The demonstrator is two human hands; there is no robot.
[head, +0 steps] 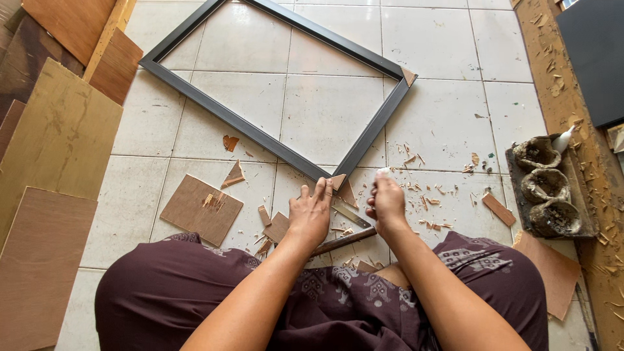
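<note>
Two hands work at the near corner of our dark picture frame [273, 140], which lies flat on the white tiled floor [448, 123]. Our left hand [311, 214] presses down on a small triangular wood piece [338, 181] at that corner — fingers spread, the grip closed on nothing. Our right hand [387, 203] is curled around something small and pale (we cannot tell what). A metal blade [348, 213] lies between the hands. Wood chips [426, 198] litter the tiles; a plywood square [201, 209] sits left, near our knee.
</note>
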